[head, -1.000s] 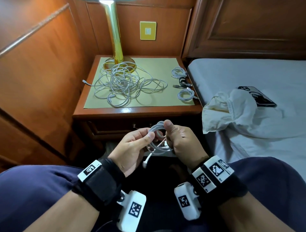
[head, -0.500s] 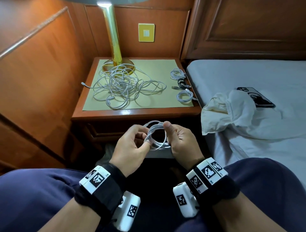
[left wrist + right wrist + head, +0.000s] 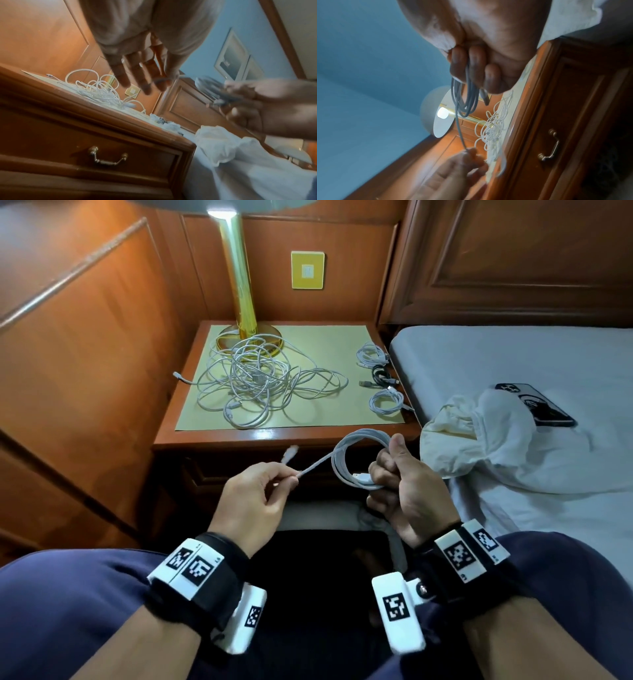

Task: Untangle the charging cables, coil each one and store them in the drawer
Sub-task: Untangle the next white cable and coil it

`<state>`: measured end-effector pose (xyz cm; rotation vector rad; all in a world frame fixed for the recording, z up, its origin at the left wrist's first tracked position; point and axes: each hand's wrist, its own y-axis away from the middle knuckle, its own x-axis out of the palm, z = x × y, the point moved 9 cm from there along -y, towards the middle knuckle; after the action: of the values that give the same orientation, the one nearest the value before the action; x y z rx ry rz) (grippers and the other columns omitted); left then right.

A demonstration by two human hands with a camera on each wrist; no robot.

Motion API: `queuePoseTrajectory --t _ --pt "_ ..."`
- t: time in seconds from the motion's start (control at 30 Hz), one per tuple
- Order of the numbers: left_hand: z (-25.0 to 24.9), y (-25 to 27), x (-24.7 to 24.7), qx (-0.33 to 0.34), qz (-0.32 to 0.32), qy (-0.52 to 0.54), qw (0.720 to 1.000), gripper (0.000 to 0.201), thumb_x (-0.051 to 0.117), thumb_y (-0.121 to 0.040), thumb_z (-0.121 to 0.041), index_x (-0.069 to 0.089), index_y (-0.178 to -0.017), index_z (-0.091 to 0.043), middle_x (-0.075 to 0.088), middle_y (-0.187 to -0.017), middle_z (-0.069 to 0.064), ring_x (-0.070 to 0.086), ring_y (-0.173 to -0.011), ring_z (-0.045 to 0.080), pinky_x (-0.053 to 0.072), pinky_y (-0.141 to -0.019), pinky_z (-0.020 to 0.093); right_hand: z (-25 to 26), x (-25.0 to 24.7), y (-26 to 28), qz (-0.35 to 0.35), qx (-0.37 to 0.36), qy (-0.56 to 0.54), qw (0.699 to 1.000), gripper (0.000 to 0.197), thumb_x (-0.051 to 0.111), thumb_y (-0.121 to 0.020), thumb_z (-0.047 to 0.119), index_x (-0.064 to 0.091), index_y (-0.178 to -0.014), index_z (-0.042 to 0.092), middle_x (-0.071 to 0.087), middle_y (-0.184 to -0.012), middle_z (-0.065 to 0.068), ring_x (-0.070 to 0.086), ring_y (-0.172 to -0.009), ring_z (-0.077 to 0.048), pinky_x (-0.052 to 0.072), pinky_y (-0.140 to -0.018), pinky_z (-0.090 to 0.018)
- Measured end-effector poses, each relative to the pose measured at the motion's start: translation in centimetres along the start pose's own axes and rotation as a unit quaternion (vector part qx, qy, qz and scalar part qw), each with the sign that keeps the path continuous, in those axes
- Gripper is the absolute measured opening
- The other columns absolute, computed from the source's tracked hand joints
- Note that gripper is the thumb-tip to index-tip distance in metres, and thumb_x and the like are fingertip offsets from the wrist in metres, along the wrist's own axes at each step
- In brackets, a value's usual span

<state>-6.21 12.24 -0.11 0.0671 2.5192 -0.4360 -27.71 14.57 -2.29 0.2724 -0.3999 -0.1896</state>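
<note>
White and thin, the half-coiled charging cable (image 3: 356,463) was bunched in the right hand (image 3: 404,491), which gripped its loops in front of the wooden bedside table (image 3: 212,440). The left hand (image 3: 255,501) pinched the loose tail. If that pinch slipped, the loops could spring apart. The big tangled pile of white cables (image 3: 260,381) waited above the shut brown drawer (image 3: 120,155).

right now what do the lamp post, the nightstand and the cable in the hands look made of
Lamp post: polished brass-coloured metal, by its mirror-like shine.
Nightstand: glossy varnished reddish wood, by its grain and highlight; may be veneer.
Cable: white, smooth matt plastic or rubber jacket, probably; it bends in soft loops.
</note>
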Motion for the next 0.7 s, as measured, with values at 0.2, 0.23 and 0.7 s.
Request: queuePoseTrajectory --t 0.2,0.23,0.7 --pt "1.4 1.2 3.1 -0.147 0.035 0.169 0.974 0.015 0.068 -0.092 -0.004 0.076 -0.091 -0.017 0.074 -0.085 -0.002 0.072 -0.076 0.011 0.058 -0.075 0.024 -1.4 2.3 1.2 0.067 0.060 -0.110 0.990 0.050 0.036 -0.100 0.054 0.040 -0.061 0.022 0.027 -0.056 0.005 0.013 -0.046 -0.010 0.015 -0.050 -0.028" --pt "1.3 1.6 4.1 -0.186 0.051 0.238 0.952 0.018 0.063 -0.094 0.000 0.074 -0.091 -0.013 0.074 -0.083 0.003 0.073 -0.074 0.013 0.059 -0.072 0.025 -1.8 2.6 1.3 0.075 0.069 -0.108 0.989 0.050 0.036 -0.100 0.054 0.039 -0.062 0.022 0.027 -0.056 0.005 0.016 -0.044 -0.009 0.014 -0.049 -0.027" --pt "-0.2 2.0 4.7 -0.154 0.066 0.398 0.902 0.031 0.062 -0.092 0.003 0.062 -0.121 -0.008 0.075 -0.102 0.015 0.071 -0.097 0.020 0.055 -0.090 0.028 -3.0 2.5 0.4 0.047 0.005 0.069 0.996 0.045 0.037 -0.103 0.045 0.041 -0.070 0.014 0.045 -0.061 -0.003 0.026 -0.033 -0.005 0.021 -0.034 -0.014"
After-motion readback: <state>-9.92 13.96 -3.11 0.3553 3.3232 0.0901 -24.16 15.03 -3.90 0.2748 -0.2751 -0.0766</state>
